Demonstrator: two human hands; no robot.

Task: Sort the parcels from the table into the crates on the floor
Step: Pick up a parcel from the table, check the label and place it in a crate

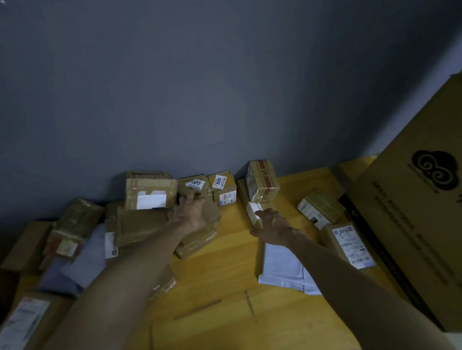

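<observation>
Many parcels [149, 192] crowded the tabletop [230, 269], no crates in view, while the left hand [190, 211] lay flat-fingered on one and the right hand's [272, 225] grip was unclear.

We found bare table [230, 277] between our forearms, open toward us. Parcels [150, 196] crowded the wall side and left edge; a large carton [430, 216] walled off the right.
</observation>
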